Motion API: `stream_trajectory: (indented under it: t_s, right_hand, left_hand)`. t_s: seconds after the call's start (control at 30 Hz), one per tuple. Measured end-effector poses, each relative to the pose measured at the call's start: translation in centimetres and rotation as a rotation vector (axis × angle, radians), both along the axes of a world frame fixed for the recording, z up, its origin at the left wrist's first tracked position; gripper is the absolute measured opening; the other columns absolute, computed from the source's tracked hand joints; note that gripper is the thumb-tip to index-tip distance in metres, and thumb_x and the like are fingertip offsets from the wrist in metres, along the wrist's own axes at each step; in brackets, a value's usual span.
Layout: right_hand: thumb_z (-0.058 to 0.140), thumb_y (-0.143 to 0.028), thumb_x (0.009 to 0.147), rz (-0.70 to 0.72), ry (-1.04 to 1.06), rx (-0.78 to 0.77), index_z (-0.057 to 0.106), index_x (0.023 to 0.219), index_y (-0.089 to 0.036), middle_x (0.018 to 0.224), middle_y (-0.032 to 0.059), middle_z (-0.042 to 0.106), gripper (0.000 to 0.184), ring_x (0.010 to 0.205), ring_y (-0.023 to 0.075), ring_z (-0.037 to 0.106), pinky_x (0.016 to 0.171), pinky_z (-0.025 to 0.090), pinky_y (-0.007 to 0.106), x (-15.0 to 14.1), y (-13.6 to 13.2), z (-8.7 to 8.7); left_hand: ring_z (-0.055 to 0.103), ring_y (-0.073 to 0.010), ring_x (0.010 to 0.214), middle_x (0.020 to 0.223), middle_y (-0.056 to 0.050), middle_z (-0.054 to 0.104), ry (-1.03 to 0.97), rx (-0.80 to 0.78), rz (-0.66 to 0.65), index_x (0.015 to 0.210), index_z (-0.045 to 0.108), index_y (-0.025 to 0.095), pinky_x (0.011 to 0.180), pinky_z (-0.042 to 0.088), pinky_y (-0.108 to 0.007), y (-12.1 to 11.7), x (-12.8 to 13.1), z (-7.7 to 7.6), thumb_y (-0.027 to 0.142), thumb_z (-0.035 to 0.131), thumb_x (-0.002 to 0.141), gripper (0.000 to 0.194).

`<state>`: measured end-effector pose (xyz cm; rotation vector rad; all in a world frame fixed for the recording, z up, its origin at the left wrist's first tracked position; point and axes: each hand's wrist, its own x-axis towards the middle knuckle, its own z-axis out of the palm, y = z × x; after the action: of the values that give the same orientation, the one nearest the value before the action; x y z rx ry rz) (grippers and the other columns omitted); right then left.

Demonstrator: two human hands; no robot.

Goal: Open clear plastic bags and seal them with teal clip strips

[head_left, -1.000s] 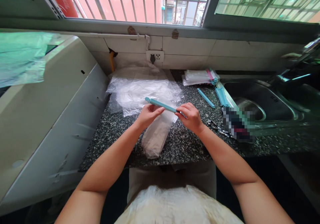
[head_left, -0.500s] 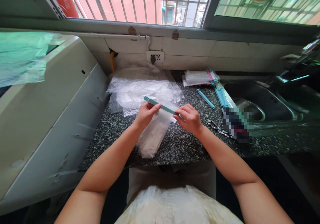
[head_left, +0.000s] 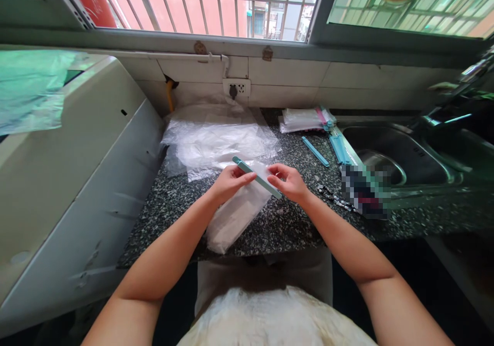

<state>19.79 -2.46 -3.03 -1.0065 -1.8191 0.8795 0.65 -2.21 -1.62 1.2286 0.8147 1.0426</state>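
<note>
A long teal sealing clip point(head_left: 256, 177) lies across the mouth of a clear plastic bag point(head_left: 235, 213) holding something pale, resting on the speckled counter point(head_left: 285, 222). My left hand point(head_left: 230, 181) pinches the clip near its far end, fingers closed on it. My right hand point(head_left: 289, 182) is closed on the clip's near end and the bag's edge. The bag's bottom reaches the counter's front edge.
A heap of clear plastic bags point(head_left: 216, 138) lies behind my hands. More teal clips point(head_left: 315, 151) and a stack of flat bags point(head_left: 303, 119) sit by the steel sink point(head_left: 401, 158). A white appliance point(head_left: 73, 171) bounds the left. A wall socket point(head_left: 236, 87) is at the back.
The clip has swung more steeply, its far end nearer my left hand. Both hands have drawn closer together, and the bag has shifted left and toward the counter's edge.
</note>
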Motion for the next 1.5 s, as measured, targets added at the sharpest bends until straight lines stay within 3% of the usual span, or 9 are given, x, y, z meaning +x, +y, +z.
stream_trajectory:
  t_s: [0.13,0.37,0.63,0.77,0.9,1.13,1.33,1.5]
  right_hand:
    - [0.058,-0.064,0.071,0.147,-0.004,-0.223,0.056,0.068,-0.016,0.058,-0.0035,0.046,0.048,0.052,0.0078,0.040,0.048,0.031,0.023,-0.5,-0.3,-0.3]
    - [0.060,-0.058,0.071,0.117,0.010,-0.257,0.043,0.056,-0.019,0.054,-0.0065,0.031,0.045,0.051,0.0064,0.026,0.049,0.020,0.024,-1.0,-0.7,-0.3]
    - [0.058,-0.053,0.072,0.062,-0.004,-0.238,0.042,0.055,-0.020,0.053,-0.0063,0.030,0.041,0.051,0.0070,0.027,0.050,0.020,0.025,-0.9,-0.7,-0.1]
    - [0.057,-0.052,0.072,0.041,-0.013,-0.228,0.041,0.055,-0.020,0.053,-0.0063,0.030,0.040,0.051,0.0072,0.027,0.051,0.021,0.025,-0.8,-0.7,-0.1]
    - [0.058,-0.052,0.072,0.042,-0.021,-0.228,0.041,0.055,-0.020,0.053,-0.0062,0.030,0.041,0.051,0.0073,0.028,0.051,0.021,0.025,-0.9,-0.8,-0.2]
    - [0.059,-0.054,0.071,0.095,-0.024,-0.249,0.045,0.057,-0.019,0.054,-0.0061,0.032,0.041,0.051,0.0070,0.028,0.051,0.022,0.024,-1.0,-0.9,-0.3]
    - [0.062,-0.058,0.069,0.077,0.057,-0.272,0.054,0.070,-0.017,0.063,-0.0022,0.046,0.041,0.057,0.0101,0.039,0.055,0.031,0.025,-1.1,-0.8,-0.2]
    - [0.061,-0.055,0.070,0.062,-0.005,-0.253,0.047,0.060,-0.019,0.057,-0.0038,0.041,0.040,0.056,0.0095,0.037,0.054,0.030,0.025,-1.1,-0.9,-0.2]
  left_hand:
    - [0.057,-0.0121,0.059,0.065,-0.004,0.068,0.004,0.019,-0.039,0.066,0.071,0.014,0.062,0.048,-0.025,0.0,-0.1,0.1,0.043,0.078,0.058,0.032]
    - [0.058,-0.0123,0.061,0.062,-0.002,0.067,0.033,0.077,-0.065,0.067,0.070,0.013,0.066,0.049,-0.025,0.3,-0.3,0.1,0.045,0.077,0.061,0.033]
    - [0.055,-0.0108,0.059,0.066,-0.002,0.067,0.046,0.053,0.009,0.071,0.070,0.013,0.059,0.045,-0.023,0.5,-0.4,0.1,0.048,0.078,0.058,0.038]
    - [0.045,-0.0073,0.051,0.055,0.002,0.056,0.033,0.089,0.152,0.063,0.064,0.013,0.050,0.035,-0.020,0.8,-0.8,0.3,0.052,0.076,0.058,0.041]
    - [0.039,-0.0063,0.049,0.050,0.004,0.048,0.022,0.118,0.206,0.058,0.060,0.013,0.048,0.031,-0.020,0.9,-0.9,0.7,0.051,0.077,0.056,0.042]
    - [0.039,-0.0067,0.050,0.051,0.003,0.047,0.045,0.137,0.191,0.056,0.059,0.014,0.048,0.031,-0.021,1.0,-1.1,0.7,0.049,0.075,0.060,0.039]
    - [0.042,-0.0068,0.051,0.054,0.003,0.052,0.078,0.107,0.096,0.060,0.062,0.014,0.048,0.033,-0.020,0.6,-0.8,0.6,0.047,0.076,0.059,0.036]
    - [0.045,-0.0071,0.053,0.057,0.002,0.056,0.087,0.078,0.045,0.065,0.063,0.014,0.051,0.037,-0.020,0.3,-0.5,0.6,0.045,0.076,0.060,0.034]
